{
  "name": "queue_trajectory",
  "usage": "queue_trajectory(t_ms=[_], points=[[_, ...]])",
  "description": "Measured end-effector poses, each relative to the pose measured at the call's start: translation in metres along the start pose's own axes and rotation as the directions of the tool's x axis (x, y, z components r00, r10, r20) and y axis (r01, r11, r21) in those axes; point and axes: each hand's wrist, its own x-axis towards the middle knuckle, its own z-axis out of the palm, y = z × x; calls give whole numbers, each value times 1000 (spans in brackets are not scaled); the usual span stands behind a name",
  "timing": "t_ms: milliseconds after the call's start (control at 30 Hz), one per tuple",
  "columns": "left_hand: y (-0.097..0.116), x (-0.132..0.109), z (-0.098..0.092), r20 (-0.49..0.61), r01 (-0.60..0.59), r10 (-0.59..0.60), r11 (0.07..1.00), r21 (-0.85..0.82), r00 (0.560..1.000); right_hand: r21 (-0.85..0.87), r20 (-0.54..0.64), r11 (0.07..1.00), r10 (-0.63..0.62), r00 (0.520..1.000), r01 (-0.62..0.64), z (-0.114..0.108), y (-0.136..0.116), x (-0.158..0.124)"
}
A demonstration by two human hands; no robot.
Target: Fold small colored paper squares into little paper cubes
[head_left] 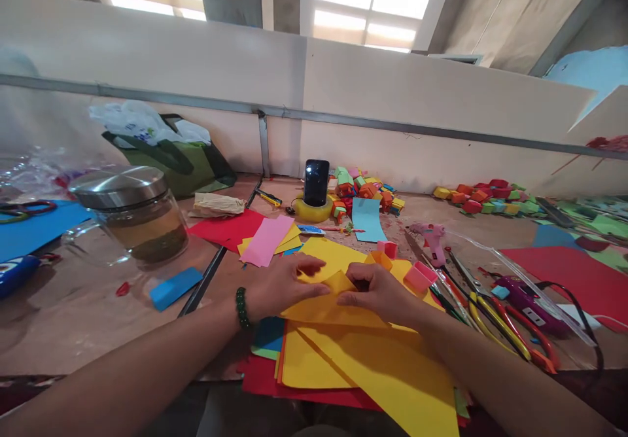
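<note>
A small piece of folded yellow paper stands between my hands, above the stack of yellow sheets. My right hand pinches its right side between thumb and bent fingers. At the paper's left edge, the thumb tip of my left hand touches it; the index finger is held apart from the thumb, leaving a gap. A green bead bracelet circles my left wrist. Just beyond my right hand are an orange paper piece and two pink paper pieces, the larger pink piece lying by the wrist.
A glass mug with a metal lid stands left, near a blue block. A phone rests upright ahead, beside piled coloured paper cubes. A pink glue gun, scissors and red-handled pliers lie right.
</note>
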Motion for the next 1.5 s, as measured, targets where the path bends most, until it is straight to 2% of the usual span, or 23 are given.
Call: queue_trajectory(t_ms=[67, 133, 267, 567, 867, 1000, 1267, 1333, 1400, 1433, 1500], points=[[0, 0, 2, 95, 19, -9, 994, -103, 995, -6, -33, 999, -35, 999, 35, 3, -3, 0], [1, -1, 4, 121, 25, -8, 990, -137, 993, -15, -58, 998, -62, 996, 62, 6, -4, 0], [2, -3, 5, 64, 19, -12, 994, -111, 998, -52, -99, 993, -110, 989, 105, 7, 0, 0], [16, -6, 3, 70, 10, 1, 988, -155, 998, -48, -146, 991, -134, 980, 129, 7, -1, -4], [19, -7, 7, 6, -26, 29, 969, -247, 1000, -62, -142, 986, -161, 977, 154, 12, 2, -4], [20, -7, 7, 5, -28, 30, 972, -233, 1000, -78, -129, 985, -166, 978, 157, 14, 2, -5], [17, -6, 8, 23, -63, 64, 995, -74, 998, -103, -92, 989, -111, 990, 101, 12, 2, -6], [17, -7, 7, -36, -111, 113, 993, 47, 993, -130, -89, 990, -72, 993, 60, 10, 4, -4], [18, -10, 5, -93, -194, 221, 953, 231, 971, -169, -86, 986, -17, 996, 2, 8, 8, -1], [19, -12, 3, -73, -249, 286, 913, 322, 955, -194, -75, 981, 16, 997, -30, 7, 10, 1], [22, -16, 2, 104, -394, 389, 812, 430, 915, -252, -53, 964, 76, 996, -87, 5, 14, 5]])
